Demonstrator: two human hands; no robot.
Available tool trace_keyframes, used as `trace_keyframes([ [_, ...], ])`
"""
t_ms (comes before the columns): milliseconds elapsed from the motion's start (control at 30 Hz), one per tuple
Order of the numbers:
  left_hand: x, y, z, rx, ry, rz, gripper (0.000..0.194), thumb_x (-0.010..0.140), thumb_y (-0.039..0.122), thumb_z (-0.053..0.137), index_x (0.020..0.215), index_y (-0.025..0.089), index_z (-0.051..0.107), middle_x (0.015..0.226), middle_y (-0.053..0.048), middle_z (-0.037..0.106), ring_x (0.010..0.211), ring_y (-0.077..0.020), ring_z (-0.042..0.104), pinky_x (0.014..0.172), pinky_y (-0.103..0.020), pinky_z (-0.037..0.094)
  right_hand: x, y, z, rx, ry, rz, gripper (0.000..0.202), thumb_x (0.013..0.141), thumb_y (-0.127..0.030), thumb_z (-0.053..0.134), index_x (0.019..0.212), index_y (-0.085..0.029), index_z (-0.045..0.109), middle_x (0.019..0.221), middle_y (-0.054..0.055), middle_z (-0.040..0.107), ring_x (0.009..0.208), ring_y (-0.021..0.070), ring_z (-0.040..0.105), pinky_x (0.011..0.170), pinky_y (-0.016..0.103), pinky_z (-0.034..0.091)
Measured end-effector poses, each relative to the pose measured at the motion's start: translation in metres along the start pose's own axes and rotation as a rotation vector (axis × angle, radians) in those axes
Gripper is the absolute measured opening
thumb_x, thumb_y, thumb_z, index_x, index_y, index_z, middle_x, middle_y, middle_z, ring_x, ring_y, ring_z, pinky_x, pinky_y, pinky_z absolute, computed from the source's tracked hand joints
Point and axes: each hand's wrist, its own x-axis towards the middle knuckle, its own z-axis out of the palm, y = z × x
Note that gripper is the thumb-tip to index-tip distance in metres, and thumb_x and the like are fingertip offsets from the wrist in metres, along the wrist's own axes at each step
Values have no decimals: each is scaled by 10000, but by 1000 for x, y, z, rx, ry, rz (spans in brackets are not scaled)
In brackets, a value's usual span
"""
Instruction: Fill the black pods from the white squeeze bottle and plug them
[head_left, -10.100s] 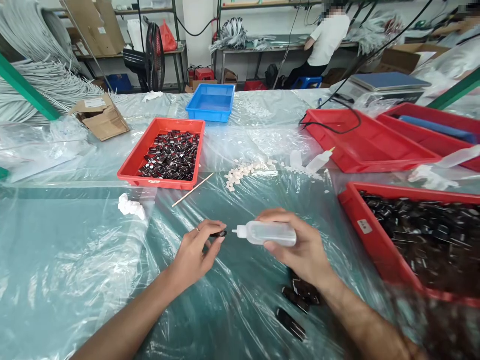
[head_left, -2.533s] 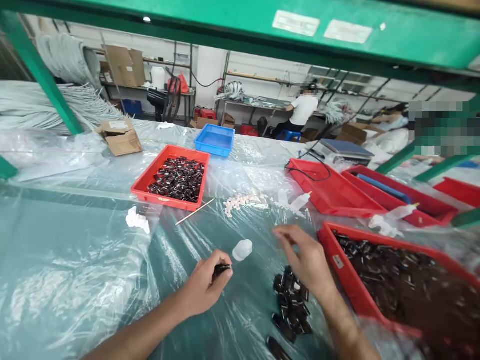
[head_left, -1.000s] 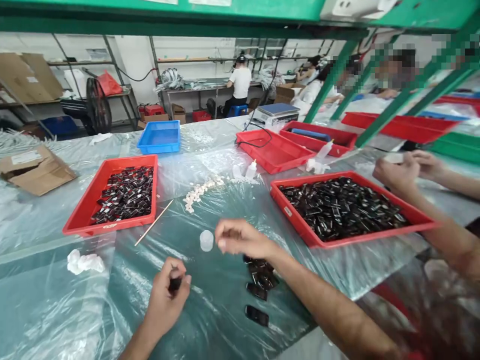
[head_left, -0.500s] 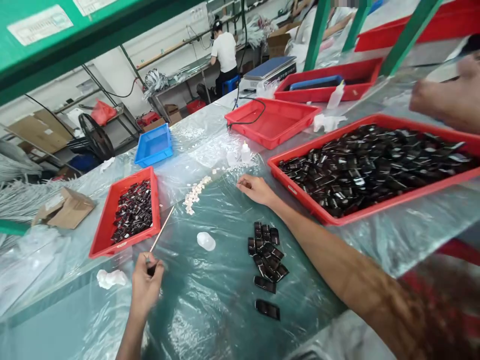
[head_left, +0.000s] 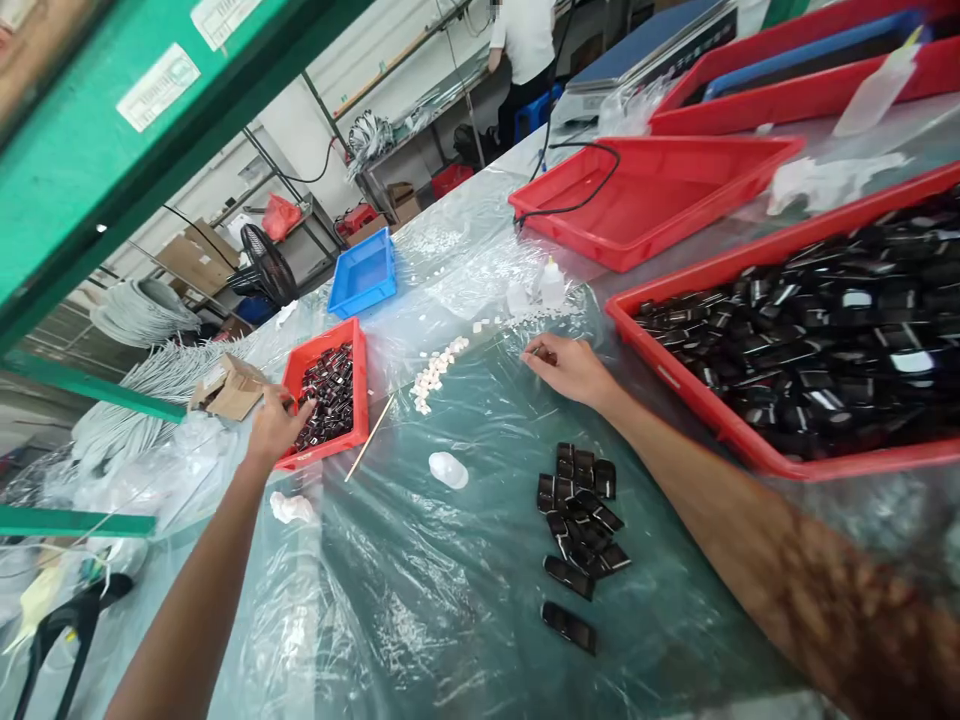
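Observation:
My left hand [head_left: 279,425] is over the left edge of a small red tray [head_left: 361,385] of dark pieces, fingers curled; whatever it holds is hidden. A thin stick [head_left: 370,438] lies on the plastic-covered table right of that tray. My right hand [head_left: 566,368] rests near small white pieces [head_left: 436,374], its thumb and fingertips pinched together, and anything between them is too small to name. Below it lies a group of black pieces [head_left: 581,510], with one single black piece [head_left: 568,627] nearest me. A white blob-like item [head_left: 448,470] sits mid-table.
A large red tray [head_left: 705,408] of black pieces fills the right side. Further back are an empty red tray [head_left: 637,240], a blue tray [head_left: 362,275] and a small bottle [head_left: 552,284]. A green frame [head_left: 90,150] crosses the upper left. A person in white [head_left: 527,40] is in the background.
My left hand has let go of the stick and moved left to the small red tray. The view has shifted, while my right hand stays near the white pieces. Another person's arm has left view.

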Motion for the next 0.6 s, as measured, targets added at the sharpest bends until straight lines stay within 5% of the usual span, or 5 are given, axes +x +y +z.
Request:
trace_keyframes([
  [167,48,-2,-37,69,131,73,783,1229,772,484,1470,28,518,1705,-332,622,1631,-467,601,1372,-657,496,4,9,2,16,21,-11,295,1073,-550,809,943,-286,784,777,49,828,754,268,769,836,423,630],
  [233,56,-2,-49,80,171,116,926,1202,857,366,1493,-6,529,1711,-325,600,1623,-488,609,1385,-712,465,4,10,2,8,23,4,299,1089,-541,806,942,-280,795,792,57,833,772,270,781,860,433,637],
  [333,49,1,-59,79,188,204,990,1135,925,230,1358,47,629,1544,-186,679,1508,-424,688,1344,-712,477,4,9,1,-19,10,28,294,1140,-465,785,969,-227,813,855,80,858,824,242,791,922,421,621],
  [500,-26,28,-40,4,61,384,670,1194,681,272,1032,170,675,1121,6,723,1094,-186,759,1182,-478,578,2,3,-3,-80,-20,43,285,1199,-427,781,1077,-172,815,925,11,823,860,167,781,958,377,651],
  [600,-102,68,-7,-110,-103,530,421,1196,565,511,962,255,675,1131,-44,845,894,-206,781,925,-383,649,2,0,-4,-103,-31,38,299,1192,-457,795,1101,-173,810,952,-1,821,871,176,789,944,379,681],
])
